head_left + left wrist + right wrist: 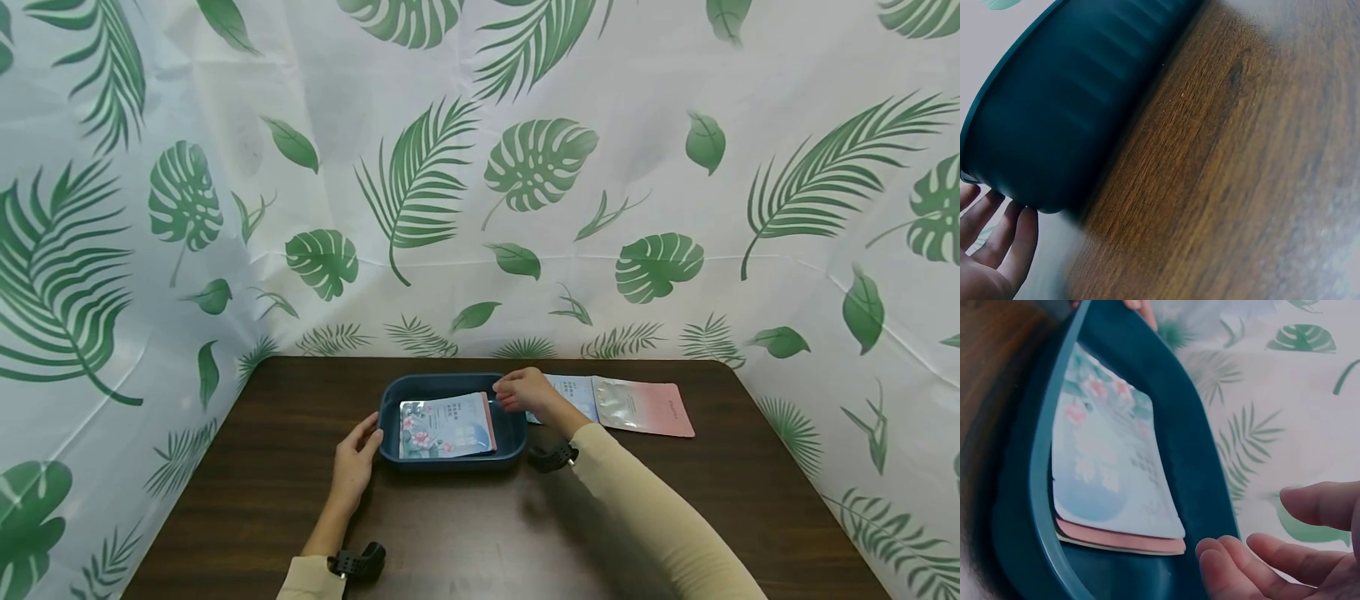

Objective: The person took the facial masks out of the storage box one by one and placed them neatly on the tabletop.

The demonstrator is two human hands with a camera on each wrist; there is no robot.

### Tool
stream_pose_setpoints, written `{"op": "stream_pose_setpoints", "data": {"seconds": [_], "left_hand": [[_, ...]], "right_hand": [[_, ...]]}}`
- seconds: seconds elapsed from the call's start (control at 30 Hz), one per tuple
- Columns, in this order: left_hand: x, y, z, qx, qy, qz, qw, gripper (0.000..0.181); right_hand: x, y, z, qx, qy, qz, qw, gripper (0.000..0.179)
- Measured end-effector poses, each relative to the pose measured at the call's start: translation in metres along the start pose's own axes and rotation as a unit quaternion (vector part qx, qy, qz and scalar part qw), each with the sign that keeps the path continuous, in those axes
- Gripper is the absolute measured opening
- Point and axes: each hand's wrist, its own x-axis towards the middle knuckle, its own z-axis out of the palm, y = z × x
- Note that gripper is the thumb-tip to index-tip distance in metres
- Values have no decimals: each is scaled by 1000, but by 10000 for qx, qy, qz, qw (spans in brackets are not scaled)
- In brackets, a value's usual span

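A dark blue rectangular tray [453, 464] stands on the table, with a small stack of flat sachets in it. The top sachet [446, 427] is pale blue with pink flowers; edges of pink and pale ones show beneath it in the right wrist view. At the tray's left end my left hand [355, 462] holds the rim, its fingers [1022, 240] against the outer wall. Over the tray's right end is my right hand [528, 390]. In the right wrist view its thumb [1319, 503] stands apart from the fingers, with nothing between them.
Right of the tray, a pale blue sachet [576, 392], partly behind the right hand, and a silver-and-pink sachet [645, 406] lie on the dark wooden table [225, 500]. A white sheet [435, 317] with green leaf prints hangs behind the table and at both sides.
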Motion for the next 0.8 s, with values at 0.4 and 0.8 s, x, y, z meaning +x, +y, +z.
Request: {"op": "stream_pose_setpoints", "data": {"seconds": [0.4, 0.8], "left_hand": [[2, 0, 0, 69, -13, 10, 10000, 41], [1, 2, -1, -92, -124, -158, 9998, 43]], "right_hand": [[5, 5, 26, -787, -76, 26, 9969, 35], [-3, 2, 42, -1946, 189, -18, 9807, 24]]}}
